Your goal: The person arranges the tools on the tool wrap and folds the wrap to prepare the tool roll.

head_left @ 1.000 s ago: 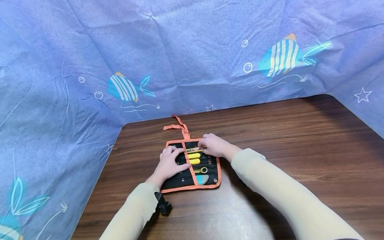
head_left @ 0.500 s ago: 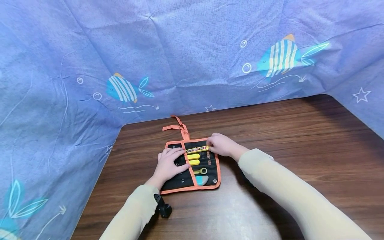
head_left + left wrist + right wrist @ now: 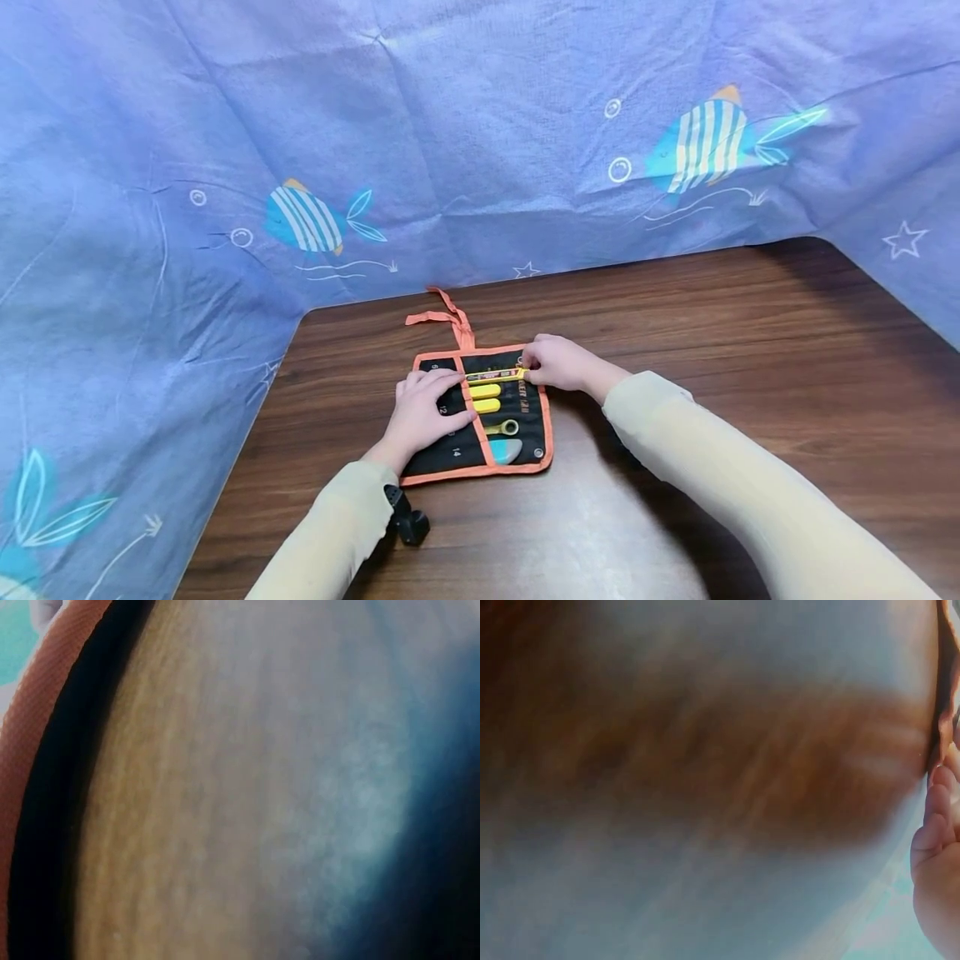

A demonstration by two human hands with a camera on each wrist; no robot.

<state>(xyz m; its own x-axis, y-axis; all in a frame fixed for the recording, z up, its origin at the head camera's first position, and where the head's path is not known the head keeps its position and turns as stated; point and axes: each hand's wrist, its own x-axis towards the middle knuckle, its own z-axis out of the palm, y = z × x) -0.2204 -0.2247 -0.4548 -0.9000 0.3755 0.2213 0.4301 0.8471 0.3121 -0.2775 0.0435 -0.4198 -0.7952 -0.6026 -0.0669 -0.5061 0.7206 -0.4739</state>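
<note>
A black tool roll (image 3: 529,433) with orange edging lies spread flat on the table. Across its left half rests my left hand (image 3: 422,417), thumb and fingers spread over the pocket strip. My right hand (image 3: 562,363) pinches the right end of a slim yellow tool with a printed label (image 3: 495,375); its left end meets the pocket edge by my left fingertips. Below it, two yellow handles (image 3: 486,398), a ring-ended wrench (image 3: 510,427) and a teal-and-grey handle (image 3: 507,451) stick out of the pockets. In the right wrist view, curled fingers (image 3: 936,825) show at the right edge.
Orange ties (image 3: 457,323) trail from the roll's far edge onto the brown wooden table (image 3: 705,333). A blue fish-print cloth (image 3: 495,142) hangs behind and at both sides. A black device (image 3: 408,518) is strapped at my left wrist.
My right hand has shifted to the right along the yellow tool and now pinches its end, leaving more of it visible. The left hand has stayed on the roll.
</note>
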